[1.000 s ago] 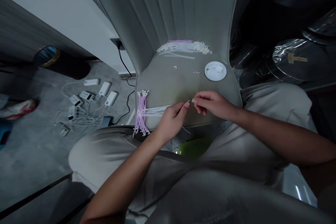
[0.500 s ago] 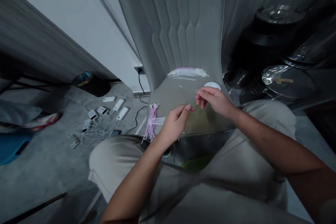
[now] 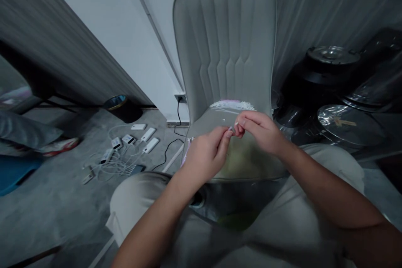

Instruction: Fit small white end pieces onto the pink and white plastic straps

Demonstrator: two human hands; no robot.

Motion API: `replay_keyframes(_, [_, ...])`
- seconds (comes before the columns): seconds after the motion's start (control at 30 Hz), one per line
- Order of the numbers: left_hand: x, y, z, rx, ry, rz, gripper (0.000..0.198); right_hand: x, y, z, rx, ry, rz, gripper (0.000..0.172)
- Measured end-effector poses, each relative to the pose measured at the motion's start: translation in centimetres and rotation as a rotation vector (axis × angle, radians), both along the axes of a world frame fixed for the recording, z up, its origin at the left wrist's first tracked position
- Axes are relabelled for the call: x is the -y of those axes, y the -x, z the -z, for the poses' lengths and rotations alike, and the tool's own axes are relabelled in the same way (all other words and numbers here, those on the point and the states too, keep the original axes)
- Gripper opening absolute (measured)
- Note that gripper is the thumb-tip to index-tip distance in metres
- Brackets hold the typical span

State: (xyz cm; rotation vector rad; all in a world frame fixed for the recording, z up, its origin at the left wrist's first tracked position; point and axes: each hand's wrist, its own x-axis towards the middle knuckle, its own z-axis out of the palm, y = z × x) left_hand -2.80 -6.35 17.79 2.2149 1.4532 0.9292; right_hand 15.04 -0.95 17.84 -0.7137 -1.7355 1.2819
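Observation:
Over the seat of a grey padded chair (image 3: 201, 122), my two hands are close together, fingertips nearly meeting. My left hand (image 3: 210, 150) is closed in a pinch, and a small pale tip (image 3: 230, 128) shows between thumb and forefinger; the rest of that piece is hidden. My right hand (image 3: 262, 130) is also pinched, with a tiny white bit at its fingertips too small to name. Behind them, a pile of thin white and purple strips (image 3: 232, 104) with knobbly white ends lies against the backrest. More purple strips (image 3: 186, 153) are at the seat's left edge, mostly covered by my left hand.
White power banks (image 3: 148, 135) and tangled cables (image 3: 121, 165) lie on the floor at left, near a black bin (image 3: 124, 109). Another person's shoe (image 3: 61, 146) is at far left. Dark, plastic-wrapped round items (image 3: 339, 121) stand at right.
My hands have drawn together until the fingertips almost touch. The view has tilted up, bringing the chair's top edge into sight. My right hand now hides the white round thing on the seat.

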Motion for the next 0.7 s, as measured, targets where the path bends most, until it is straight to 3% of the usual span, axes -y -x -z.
replay_keyframes(0.2, [-1.0, 0.8, -0.1, -0.11, 0.004, 0.029, 0.034, -0.6, 0.5, 0.3, 0.051, -0.089, 0.004, 0.03])
replay_keyframes(0.47, [-2.4, 1.5, 1.0, -0.132, 0.059, 0.065, 0.029, -2.0, 0.9, 1.1, 0.116, -0.154, 0.045, 0.032])
replay_keyframes(0.7, [-2.8, 1.3, 1.7, -0.001, 0.07, 0.095, 0.021, -2.3, 1.8, 1.6, 0.157, -0.188, 0.013, 0.029])
